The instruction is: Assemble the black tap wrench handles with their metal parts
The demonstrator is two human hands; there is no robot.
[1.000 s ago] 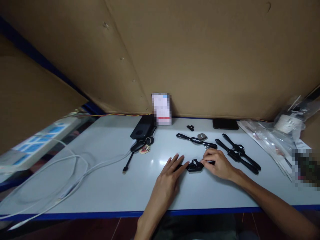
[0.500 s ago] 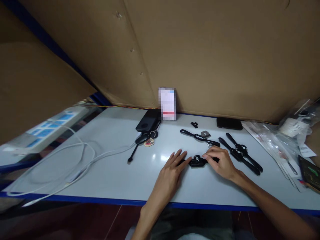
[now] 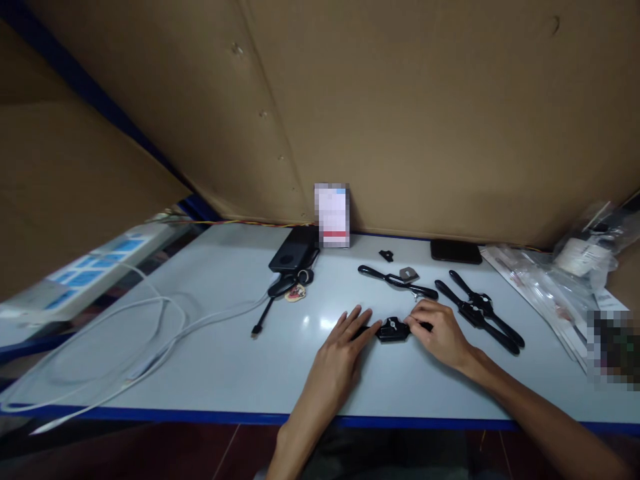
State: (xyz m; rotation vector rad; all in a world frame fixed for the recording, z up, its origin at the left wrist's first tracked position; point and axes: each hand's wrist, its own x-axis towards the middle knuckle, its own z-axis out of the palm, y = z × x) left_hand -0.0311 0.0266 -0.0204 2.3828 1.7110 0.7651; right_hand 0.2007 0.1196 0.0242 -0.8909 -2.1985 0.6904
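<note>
Shifted barely since half a second ago, mostly in viewpoint. Pinching black spokeshave (image 3: 393, 331) on table (image 3: 200, 373) with right hand (image 3: 444, 333); laying left hand (image 3: 341, 357) over its left end, cannot tell whether clenched. Judging as assembled: this and two spokeshaves (image 3: 471, 313) at right. Seemingly left: loose cap (image 3: 386, 255), blade (image 3: 411, 276), bare frame (image 3: 399, 283). Finding most room leftward, some before blue front edge (image 3: 400, 422).

Glossy black on the front spokeshave (image 3: 393, 333) — painted metal by the look of it, smooth, catching the light! Same slick coat on the spokeshave frame (image 3: 400, 285) behind and the paired spokeshaves (image 3: 473, 315). The loose blade (image 3: 409, 274)? Bare grey metal, duller. Beneath, a smooth, shiny tabletop (image 3: 215, 363) — then matt brown cardboard (image 3: 425, 120), and clear plastic sleeves (image 3: 537, 287), crinkled and gleaming; white plastic for the power strip (image 3: 95, 267).
</note>
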